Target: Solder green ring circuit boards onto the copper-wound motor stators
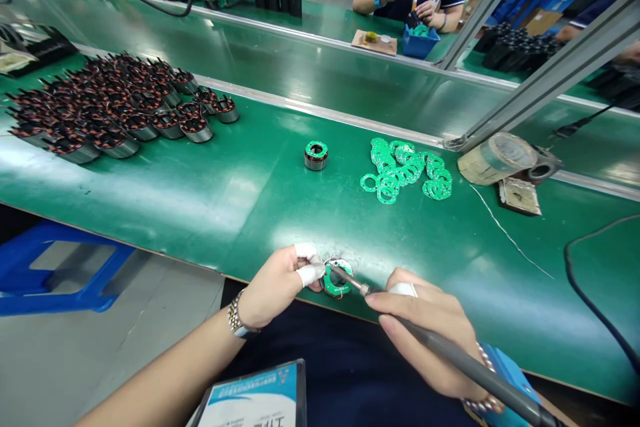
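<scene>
left hand and right hand work close together at the near edge of the green belt: the left pinches a green-ringed motor stator in taped fingertips, the right holds a soldering iron with its tip on the stator; one slip could burn those fingertips.

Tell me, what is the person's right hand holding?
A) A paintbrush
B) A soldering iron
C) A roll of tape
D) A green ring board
B. The right hand wraps around the dark handle of a soldering iron, whose metal tip points at the green ring board held in the left hand.
</scene>
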`<action>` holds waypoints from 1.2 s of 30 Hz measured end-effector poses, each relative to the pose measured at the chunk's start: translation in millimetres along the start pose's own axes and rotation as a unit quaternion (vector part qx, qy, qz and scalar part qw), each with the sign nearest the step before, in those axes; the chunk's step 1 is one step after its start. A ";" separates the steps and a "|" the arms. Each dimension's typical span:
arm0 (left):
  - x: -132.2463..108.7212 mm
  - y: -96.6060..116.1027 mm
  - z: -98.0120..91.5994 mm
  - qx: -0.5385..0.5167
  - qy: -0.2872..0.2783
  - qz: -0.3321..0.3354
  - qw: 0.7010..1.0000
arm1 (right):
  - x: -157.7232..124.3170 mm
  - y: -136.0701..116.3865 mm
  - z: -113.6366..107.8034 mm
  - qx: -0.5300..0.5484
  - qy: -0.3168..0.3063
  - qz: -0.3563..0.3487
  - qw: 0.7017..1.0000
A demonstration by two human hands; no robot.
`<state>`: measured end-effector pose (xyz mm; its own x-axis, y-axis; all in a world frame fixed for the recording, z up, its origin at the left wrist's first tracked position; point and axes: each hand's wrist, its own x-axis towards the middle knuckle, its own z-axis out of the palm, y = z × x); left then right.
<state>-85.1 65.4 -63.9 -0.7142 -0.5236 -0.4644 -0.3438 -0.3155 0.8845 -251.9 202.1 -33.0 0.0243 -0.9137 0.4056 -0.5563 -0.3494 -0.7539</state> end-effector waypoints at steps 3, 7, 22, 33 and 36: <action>0.0 0.4 0.1 -0.003 0.000 -0.002 1.000 | 0.6 -0.1 0.2 -0.003 -0.001 -0.001 1.000; 0.7 -0.6 -0.4 -0.009 0.000 -0.002 1.000 | 0.8 -0.6 0.1 -0.011 -0.008 0.000 1.000; 1.8 -3.4 -3.6 -0.019 -0.025 0.027 0.999 | -1.2 20.8 24.6 -0.064 0.017 0.062 0.996; -0.1 -16.5 -8.5 -0.064 -0.069 0.043 0.995 | 4.3 34.8 40.3 -0.038 -0.031 0.072 0.996; -0.8 -18.6 -15.2 0.156 -0.024 0.200 0.967 | 3.7 36.9 39.2 -0.034 -0.033 0.069 0.996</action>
<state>-68.8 59.7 -80.7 -0.8531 -0.5144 -0.0870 -0.1962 0.1620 0.9671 -239.7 177.7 -79.5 -0.0028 -0.9647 0.2633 -0.6132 -0.2063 -0.7625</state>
